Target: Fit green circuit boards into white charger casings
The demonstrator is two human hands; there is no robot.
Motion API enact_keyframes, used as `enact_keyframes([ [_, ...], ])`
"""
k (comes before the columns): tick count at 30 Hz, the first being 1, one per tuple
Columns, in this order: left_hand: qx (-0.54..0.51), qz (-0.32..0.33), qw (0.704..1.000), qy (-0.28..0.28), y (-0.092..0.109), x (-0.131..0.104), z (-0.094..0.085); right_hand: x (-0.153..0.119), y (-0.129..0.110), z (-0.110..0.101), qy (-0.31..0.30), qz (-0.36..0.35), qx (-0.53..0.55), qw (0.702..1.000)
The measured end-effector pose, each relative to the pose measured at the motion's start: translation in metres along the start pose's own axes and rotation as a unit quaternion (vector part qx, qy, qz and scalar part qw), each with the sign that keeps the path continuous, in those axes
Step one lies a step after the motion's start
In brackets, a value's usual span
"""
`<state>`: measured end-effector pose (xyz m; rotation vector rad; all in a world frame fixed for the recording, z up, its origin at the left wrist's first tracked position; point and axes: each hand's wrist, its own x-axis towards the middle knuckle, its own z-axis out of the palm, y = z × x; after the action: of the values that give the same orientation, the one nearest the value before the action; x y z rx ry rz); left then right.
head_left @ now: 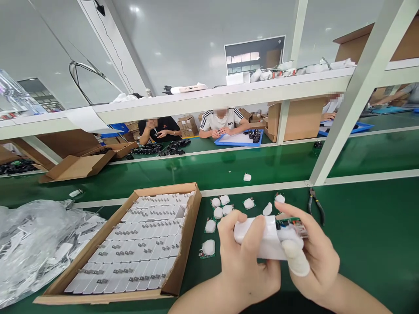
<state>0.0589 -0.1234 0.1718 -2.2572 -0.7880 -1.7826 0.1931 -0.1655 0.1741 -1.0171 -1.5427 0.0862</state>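
Note:
My left hand (245,257) is wrapped round a white plastic charger housing (266,237), held level above the green bench. At the housing's open right end, my right hand (314,253) grips a small circuit board (290,224) with white padding on it. The board sits partly inside the housing and partly out. A white finger cot covers my right thumb (296,257). Beyond my hands, several padded circuit boards (208,248) lie on the bench. To the left, a cardboard tray (190,235) holds rows of white housings (140,248) with metal prongs.
A clear plastic bag of white parts (42,248) lies at far left. Pliers (316,207) rest behind my right hand. A slanted white post (347,100) and a raised shelf (209,98) cross the view. Co-workers (224,124) sit beyond the green conveyor (196,168).

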Motion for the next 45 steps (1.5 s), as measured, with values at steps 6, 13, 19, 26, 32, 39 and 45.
enact_keyframes([
  [6,-0.075,-0.026,0.996,-0.041,-0.002,0.004,-0.002,-0.004,-0.007,-0.001,-0.120,-0.011,0.070,0.990],
  [13,-0.268,-0.080,0.948,-0.155,-0.012,0.019,-0.015,0.014,-0.006,-0.017,-0.297,0.286,0.342,0.845],
  [19,-0.384,-0.103,0.848,-0.350,-0.018,0.036,-0.039,0.020,-0.012,-0.009,-0.264,0.265,0.387,0.842],
  [26,-0.381,-0.189,0.864,-0.270,-0.023,0.022,-0.021,0.006,-0.013,0.004,-0.228,0.305,0.317,0.869],
  [32,-0.397,-0.195,0.850,-0.286,-0.027,0.016,-0.013,0.011,-0.006,0.005,-0.237,0.306,0.303,0.871],
  [39,-0.332,-0.361,0.834,-0.255,-0.056,-0.042,0.038,0.004,0.052,0.025,-0.315,0.352,0.296,0.830],
  [45,-0.194,-0.374,0.896,-0.137,-0.095,-0.093,0.088,0.031,0.163,0.069,-0.279,0.435,-0.019,0.856],
])
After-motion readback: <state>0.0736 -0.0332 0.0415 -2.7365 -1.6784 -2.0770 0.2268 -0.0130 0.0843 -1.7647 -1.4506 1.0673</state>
